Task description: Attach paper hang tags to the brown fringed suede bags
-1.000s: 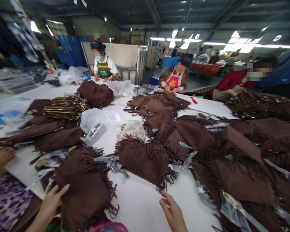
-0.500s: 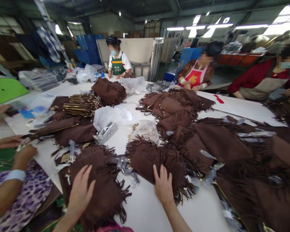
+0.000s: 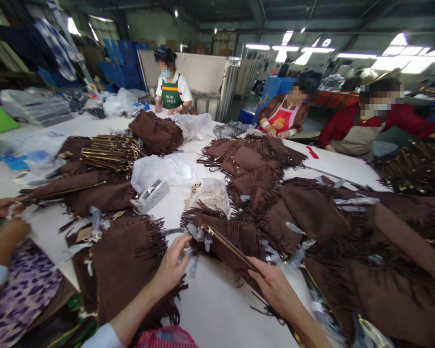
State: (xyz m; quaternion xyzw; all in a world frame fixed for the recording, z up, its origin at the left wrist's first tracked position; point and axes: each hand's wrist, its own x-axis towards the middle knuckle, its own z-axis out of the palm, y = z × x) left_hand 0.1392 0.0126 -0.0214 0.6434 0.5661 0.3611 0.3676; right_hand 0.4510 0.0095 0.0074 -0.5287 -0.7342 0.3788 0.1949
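Observation:
A brown fringed bag (image 3: 226,244) is tilted up at the middle front, its gold zipper edge facing me. My right hand (image 3: 271,280) grips its near right corner, thumb on top and fingers hidden beneath. At the bag's left end, my left hand (image 3: 176,261) has its fingers curled beside the strap and some clear plastic wrapping; whether it grips anything is unclear. Left of that hand lies a stack of brown fringed bags (image 3: 125,261). A white bag of small parts (image 3: 212,193) sits just beyond the raised bag.
Brown bags (image 3: 311,208) cover the right side. A tape dispenser (image 3: 152,195) stands beyond the left stack. At the left edge, a co-worker's hands (image 3: 10,222) work near a zippered bag (image 3: 68,188). Three people sit or stand across the white table (image 3: 235,309).
My right hand has moved right and taken hold of the bag, which is now lifted with its zipper showing. My left hand has moved right, off the left stack, to the bag's other end.

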